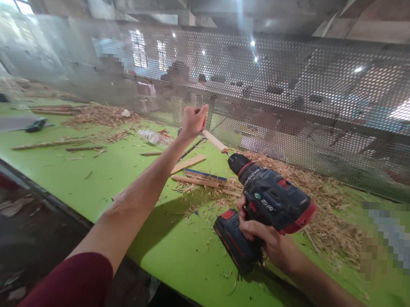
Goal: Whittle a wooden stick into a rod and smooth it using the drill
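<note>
My right hand [258, 229] is wrapped round the handle of a black and red cordless drill [274, 198], tilted so its chuck points up and to the left. A thin bit joins the chuck to the end of a pale wooden rod [215, 141]; how deep it sits in the wood cannot be made out. Round the rod's other end my left hand [194, 121] is closed in a fist, with the arm stretched forward over the green table. Below the rod lie a flat wooden strip [189, 164], a blue strip [205, 175] and a wooden stick [195, 181].
A perforated metal screen [284, 84] stands along the far edge of the green table [97, 180]. Curly wood shavings [335, 224] are heaped at the right, with more at the back left. A clear plastic bottle [154, 137] lies behind my left arm. People are blurred beyond the screen.
</note>
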The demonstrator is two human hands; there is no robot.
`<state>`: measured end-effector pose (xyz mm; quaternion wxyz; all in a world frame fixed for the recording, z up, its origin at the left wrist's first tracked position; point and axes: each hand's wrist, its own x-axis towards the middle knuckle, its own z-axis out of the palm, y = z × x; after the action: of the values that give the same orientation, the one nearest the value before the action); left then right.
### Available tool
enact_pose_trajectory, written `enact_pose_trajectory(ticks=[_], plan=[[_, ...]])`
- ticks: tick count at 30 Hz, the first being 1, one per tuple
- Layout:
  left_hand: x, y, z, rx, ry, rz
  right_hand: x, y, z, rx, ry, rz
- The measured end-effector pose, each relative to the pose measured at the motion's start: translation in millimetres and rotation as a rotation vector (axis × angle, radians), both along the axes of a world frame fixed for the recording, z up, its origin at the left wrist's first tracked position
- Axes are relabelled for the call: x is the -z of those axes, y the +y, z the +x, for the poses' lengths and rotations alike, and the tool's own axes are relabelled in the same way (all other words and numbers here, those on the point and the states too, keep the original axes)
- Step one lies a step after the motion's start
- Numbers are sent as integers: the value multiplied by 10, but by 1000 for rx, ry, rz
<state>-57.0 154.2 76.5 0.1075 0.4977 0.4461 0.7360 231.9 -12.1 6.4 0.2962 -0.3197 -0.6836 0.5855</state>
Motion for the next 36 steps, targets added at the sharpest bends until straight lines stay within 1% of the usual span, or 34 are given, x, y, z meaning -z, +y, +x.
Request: enact_pose_trajectory(ticks=[8, 12, 18, 24, 26, 30, 36], plan=[[22, 48, -37, 7, 67, 81, 65, 33, 39, 8, -24, 56], [30, 79, -38, -2, 73, 92, 42, 21, 37, 3, -23, 47], [24, 81, -30, -17, 80, 84, -49, 19, 11, 3, -71, 58], [24, 58, -32, -29, 115, 62, -58, 6, -3, 24, -97, 66], [22, 42, -24, -21, 125, 50, -72, 1, -7, 30, -103, 69], [19, 0, -1, 14, 128, 27, -96, -2, -13, 0, -129, 82], [9, -47, 15, 23, 161, 13, -73, -7, -2, 13, -106, 85]])
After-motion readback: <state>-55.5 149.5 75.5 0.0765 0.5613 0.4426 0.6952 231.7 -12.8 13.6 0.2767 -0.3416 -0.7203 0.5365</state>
